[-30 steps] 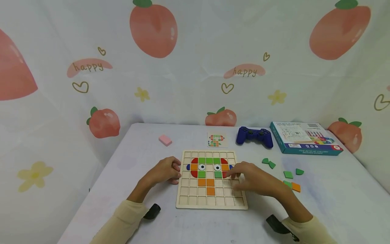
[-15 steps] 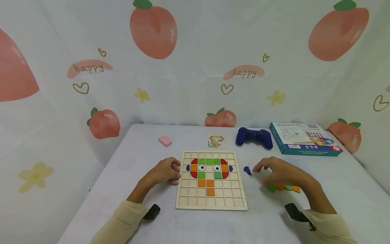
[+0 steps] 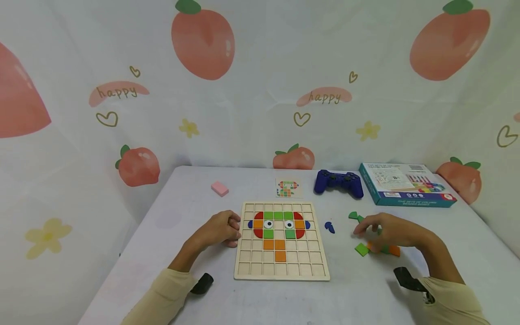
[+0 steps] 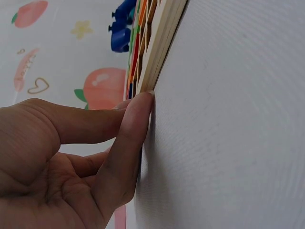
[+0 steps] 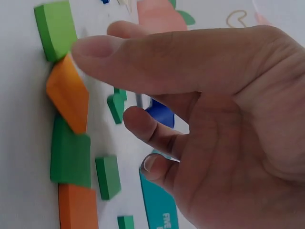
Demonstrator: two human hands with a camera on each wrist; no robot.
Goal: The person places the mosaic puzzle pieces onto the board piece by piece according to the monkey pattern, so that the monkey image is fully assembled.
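Observation:
A wooden grid board (image 3: 290, 268) lies on the table with coloured tiles set in it, forming a face with two eye pieces. My left hand (image 3: 219, 225) is at the board's left edge; in the left wrist view its bent fingers (image 4: 136, 117) hold the rim. Over the loose tiles on the right is my right hand (image 3: 392, 230), fingers parted. In the right wrist view its thumb overlaps an orange tile (image 5: 69, 93), next to a light green square tile (image 5: 56, 31). More green tiles (image 5: 71, 157) and an orange one (image 5: 78, 207) lie below. Nothing shows between its fingers.
Small blue pieces (image 3: 329, 227) lie just right of the board. Behind it are a pattern card (image 3: 289, 186), a dark blue game controller (image 3: 338, 182) and a flat game box (image 3: 410, 185). A pink block (image 3: 220, 188) sits at the back left.
My right hand has moved right, from the board's right side to over the loose tiles. The blue pieces it covered now show. The left hand stays at the board's edge.

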